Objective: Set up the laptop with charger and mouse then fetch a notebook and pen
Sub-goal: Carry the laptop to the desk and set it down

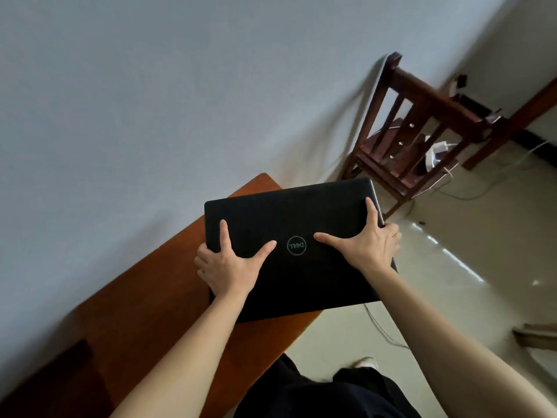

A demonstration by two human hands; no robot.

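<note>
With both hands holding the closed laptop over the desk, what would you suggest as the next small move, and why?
Probably lower the laptop fully onto the desk and slide it left: the left hand and right hand grip its sides, the lid is closed, and its right part overhangs the floor.

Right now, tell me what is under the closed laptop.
The orange-brown wooden table shows beneath the black laptop, whose right part overhangs the pale floor. The left hand and right hand grip its sides. Anything directly beneath it is hidden.
</note>
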